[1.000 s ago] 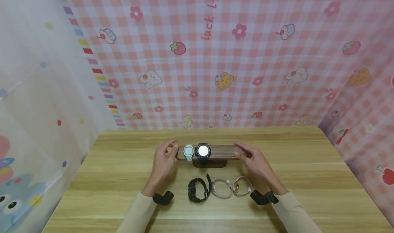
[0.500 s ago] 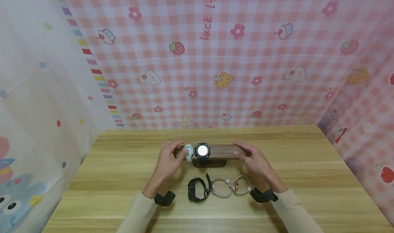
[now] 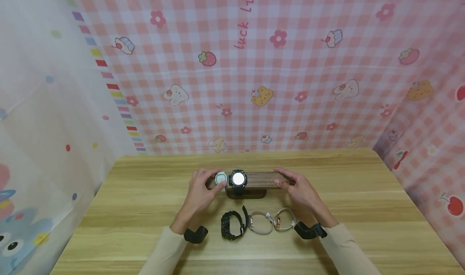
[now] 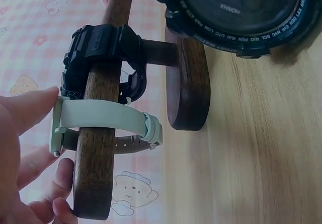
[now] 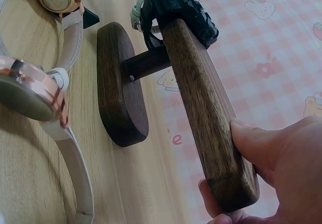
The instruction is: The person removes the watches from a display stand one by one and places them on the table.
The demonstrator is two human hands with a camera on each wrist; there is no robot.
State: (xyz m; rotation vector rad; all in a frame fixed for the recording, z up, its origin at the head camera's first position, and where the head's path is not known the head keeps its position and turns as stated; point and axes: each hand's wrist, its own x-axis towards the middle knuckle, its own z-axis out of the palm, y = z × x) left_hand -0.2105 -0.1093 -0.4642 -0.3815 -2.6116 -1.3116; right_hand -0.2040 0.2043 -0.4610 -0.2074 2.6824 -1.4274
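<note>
A dark wooden T-bar watch stand [image 3: 259, 179] is on the table. My left hand [image 3: 202, 188] pinches the pale mint watch [image 3: 220, 178] strapped near the bar's left end. In the left wrist view the thumb touches the edge of its case, and its mint strap [image 4: 100, 114] wraps the bar. Right beside it, a black watch [image 3: 238, 179] is also looped round the bar. My right hand [image 3: 300, 189] grips the bar's right end; in the right wrist view its thumb presses the wood [image 5: 201, 108].
In front of the stand, on the wooden table [image 3: 145, 210], lie a black watch [image 3: 226, 225] and two rose-gold watches with pale straps [image 3: 260, 232] [image 3: 285, 229]. Patterned cloth [image 3: 203, 77] hangs behind the table. Both wrists wear black camera mounts [image 3: 196, 234].
My left hand has moved right from the bar's left end to the mint watch; its thumb has shifted from the face to the lower edge. My right hand keeps its grip.
</note>
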